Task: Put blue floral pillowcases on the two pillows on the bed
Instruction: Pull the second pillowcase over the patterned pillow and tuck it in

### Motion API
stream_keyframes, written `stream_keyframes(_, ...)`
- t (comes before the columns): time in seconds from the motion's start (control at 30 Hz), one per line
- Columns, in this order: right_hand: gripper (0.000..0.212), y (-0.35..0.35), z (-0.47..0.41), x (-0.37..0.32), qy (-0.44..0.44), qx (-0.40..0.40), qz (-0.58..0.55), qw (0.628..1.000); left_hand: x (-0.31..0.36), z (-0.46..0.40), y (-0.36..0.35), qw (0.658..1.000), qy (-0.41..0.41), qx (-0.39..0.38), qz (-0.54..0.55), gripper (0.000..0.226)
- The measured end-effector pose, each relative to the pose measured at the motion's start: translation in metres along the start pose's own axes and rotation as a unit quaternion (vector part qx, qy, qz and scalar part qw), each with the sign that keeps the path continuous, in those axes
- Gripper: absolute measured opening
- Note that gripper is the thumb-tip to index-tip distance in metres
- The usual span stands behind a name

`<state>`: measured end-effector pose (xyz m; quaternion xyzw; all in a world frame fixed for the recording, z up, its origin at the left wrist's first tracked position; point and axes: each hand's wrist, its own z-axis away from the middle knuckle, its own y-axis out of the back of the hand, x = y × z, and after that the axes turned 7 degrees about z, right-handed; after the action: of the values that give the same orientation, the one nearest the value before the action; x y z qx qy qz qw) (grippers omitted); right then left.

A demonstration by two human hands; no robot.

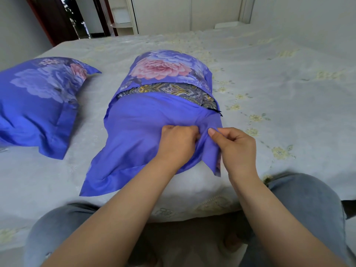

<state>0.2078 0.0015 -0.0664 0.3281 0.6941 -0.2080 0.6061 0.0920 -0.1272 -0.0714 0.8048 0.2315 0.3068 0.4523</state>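
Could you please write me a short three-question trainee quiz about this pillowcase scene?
1. True or false: the patterned paisley inner pillow is fully covered by the blue floral pillowcase in the middle of the pale embroidered bedspread.
2. Which hand has a grip on that pillowcase? A) left hand only B) right hand only C) both
3. Fill in: the finished blue floral pillow lies to the person's ____.

Key: 1 false, a paisley strip still shows; 2 C; 3 left.
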Motion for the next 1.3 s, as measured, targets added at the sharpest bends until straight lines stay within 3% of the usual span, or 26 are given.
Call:
stream_keyframes(0.07, 0.008, -0.01, 0.0, -0.002, 0.022, -0.01, 0.042, 0.999, -0.003, 0.003, -0.004, 0.999, -0.003, -0.041, -0.02, 0.012)
stream_keyframes(0.2, 0.012, -0.028, -0.005, 0.007, 0.13, -0.014, 0.164, 0.978, -0.013, -0.004, -0.01, 0.994, 0.006, -0.096, 0.047, 0.021)
stream_keyframes(0.4, 0.029, -0.042, -0.028, 0.031, 0.201, -0.076, 0.312, 0.925, -0.036, 0.01, -0.008, 0.965, 0.067, -0.079, 0.242, 0.032)
stream_keyframes(0.53, 0.055, -0.043, -0.018, 0.039, 0.249, -0.213, 0.342, 0.881, -0.048, 0.016, -0.004, 0.882, 0.168, -0.021, 0.439, 0.043)
stream_keyframes(0.6, 0.065, -0.037, -0.013, 0.039, 0.277, -0.264, 0.353, 0.853, -0.052, 0.013, 0.001, 0.846, 0.212, 0.036, 0.488, 0.043)
stream_keyframes(0.77, 0.083, -0.026, -0.022, 0.036, 0.313, -0.27, 0.454, 0.789, -0.052, 0.002, -0.003, 0.832, 0.258, 0.164, 0.463, 0.039)
stream_keyframes(0.83, 0.087, -0.029, -0.03, 0.033, 0.412, -0.259, 0.5, 0.717, -0.057, -0.003, -0.004, 0.845, 0.262, 0.172, 0.433, 0.036)
stream_keyframes(0.93, 0.091, -0.038, -0.046, 0.029, 0.517, -0.225, 0.548, 0.618, -0.067, -0.012, -0.009, 0.891, 0.251, 0.13, 0.357, 0.036)
stream_keyframes(1.03, 0.087, -0.057, -0.062, 0.022, 0.479, -0.253, 0.646, 0.537, -0.058, -0.014, -0.014, 0.93, 0.209, 0.11, 0.28, 0.033)
stream_keyframes(1.07, 0.084, -0.064, -0.067, 0.018, 0.449, -0.268, 0.668, 0.53, -0.054, -0.014, -0.012, 0.938, 0.195, 0.12, 0.261, 0.033)
stream_keyframes(1.17, 0.072, -0.08, -0.077, 0.003, 0.367, -0.321, 0.674, 0.556, -0.049, -0.021, 0.004, 0.973, 0.117, 0.155, 0.125, 0.028)
stream_keyframes(1.23, 0.061, -0.079, -0.077, -0.004, 0.323, -0.343, 0.698, 0.539, -0.053, -0.027, 0.009, 0.989, 0.027, 0.147, 0.001, 0.025)
stream_keyframes(1.3, 0.056, -0.071, -0.072, -0.003, 0.304, -0.348, 0.719, 0.519, -0.055, -0.031, 0.004, 0.991, -0.01, 0.119, -0.056, 0.028)
